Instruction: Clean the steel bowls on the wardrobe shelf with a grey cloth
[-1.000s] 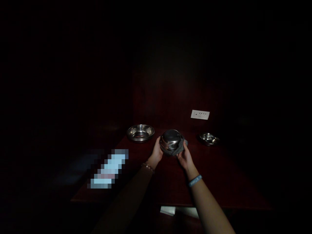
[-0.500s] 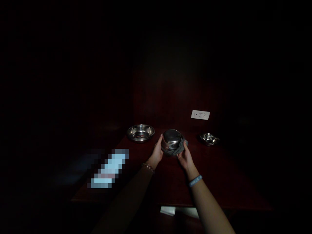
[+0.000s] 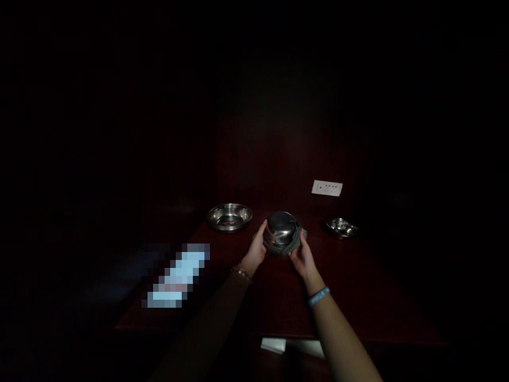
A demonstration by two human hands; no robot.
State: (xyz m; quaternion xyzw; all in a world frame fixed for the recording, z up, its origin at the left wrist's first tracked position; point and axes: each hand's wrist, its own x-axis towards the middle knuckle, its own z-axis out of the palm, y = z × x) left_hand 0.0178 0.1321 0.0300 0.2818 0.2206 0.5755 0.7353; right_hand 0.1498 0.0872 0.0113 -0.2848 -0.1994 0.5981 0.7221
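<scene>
Between my two hands is a shiny metal bowl, turned so that its rounded underside faces up and toward me. My left hand grips its left side, with the thumb along the wall. On the right, my right hand presses a dark grey cloth against the bowl's lower right side. The fingertips beneath the bowl are hidden. A wide metal basin stands to the left of the hands, with a small reddish thing inside that I cannot make out. Farther right sits a smaller metal bowl.
The dark red wooden table has its front edge below my wrists. A bright pixelated patch lies at its left side. On the back wall is a white socket panel. A pale object shows beneath the table edge. The surroundings are very dark.
Almost nothing differs. The cloth and the fingers of my right hand have shifted very slightly against the bowl; both hands keep their hold.
</scene>
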